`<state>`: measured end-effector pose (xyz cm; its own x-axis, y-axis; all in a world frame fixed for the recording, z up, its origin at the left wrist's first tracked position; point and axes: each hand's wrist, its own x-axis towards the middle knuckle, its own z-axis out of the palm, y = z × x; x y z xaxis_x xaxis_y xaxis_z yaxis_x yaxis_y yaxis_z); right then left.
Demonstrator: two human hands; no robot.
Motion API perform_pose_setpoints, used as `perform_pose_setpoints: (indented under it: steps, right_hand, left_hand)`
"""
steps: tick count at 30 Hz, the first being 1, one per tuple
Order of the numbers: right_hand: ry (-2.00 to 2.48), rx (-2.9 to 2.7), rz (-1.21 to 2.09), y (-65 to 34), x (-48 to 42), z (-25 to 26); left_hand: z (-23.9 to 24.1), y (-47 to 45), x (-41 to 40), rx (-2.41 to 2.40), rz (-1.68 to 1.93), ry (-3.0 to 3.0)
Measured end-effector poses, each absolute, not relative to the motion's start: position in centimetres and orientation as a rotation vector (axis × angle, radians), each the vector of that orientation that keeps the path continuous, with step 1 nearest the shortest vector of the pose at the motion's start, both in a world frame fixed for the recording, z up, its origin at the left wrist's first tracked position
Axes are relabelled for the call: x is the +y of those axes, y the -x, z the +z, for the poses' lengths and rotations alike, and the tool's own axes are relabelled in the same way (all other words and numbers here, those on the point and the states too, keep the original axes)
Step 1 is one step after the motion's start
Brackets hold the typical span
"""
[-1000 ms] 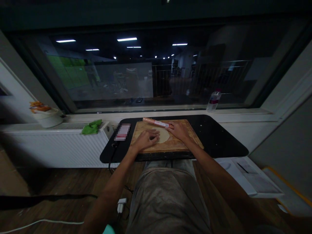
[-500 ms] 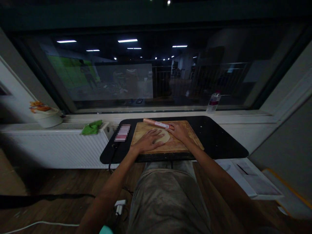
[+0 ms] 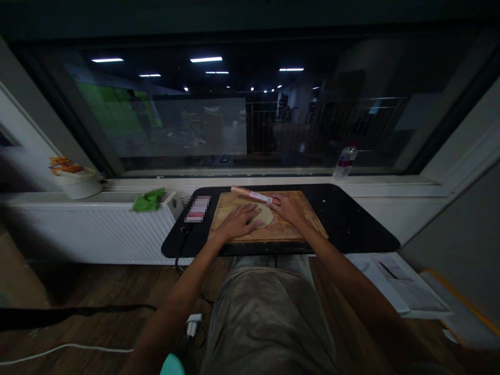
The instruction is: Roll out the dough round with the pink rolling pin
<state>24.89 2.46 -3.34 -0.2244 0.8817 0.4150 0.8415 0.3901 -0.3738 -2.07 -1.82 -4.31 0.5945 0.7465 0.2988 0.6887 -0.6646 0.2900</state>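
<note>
A flat round of pale dough (image 3: 266,216) lies on a wooden board (image 3: 300,229) set on a small black table (image 3: 351,224). My left hand (image 3: 238,221) lies flat on the dough's left part, fingers stretched out. My right hand (image 3: 289,208) rests at the dough's right edge, its fingertips touching the near end of a pink rolling pin (image 3: 250,194) that lies along the board's far edge. Whether the right hand grips the pin is unclear.
A blurred card (image 3: 197,208) lies on the table left of the board. A plastic bottle (image 3: 344,161) stands on the window sill. A green cloth (image 3: 147,201) and a white bowl (image 3: 80,186) sit on the radiator at left. Cables and papers (image 3: 406,291) lie on the floor.
My left hand went from curled fingers on the dough to a flat, stretched palm. The right hand and rolling pin have hardly moved.
</note>
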Motion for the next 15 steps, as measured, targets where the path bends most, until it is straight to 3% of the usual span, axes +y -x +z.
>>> perform_pose_setpoints:
  steps: [15]
  right_hand:
    - [1.499,-2.061,0.087,-24.73,2.16,-3.05]
  left_hand:
    - [-4.99,2.40,-1.29,1.198,0.716,-2.683]
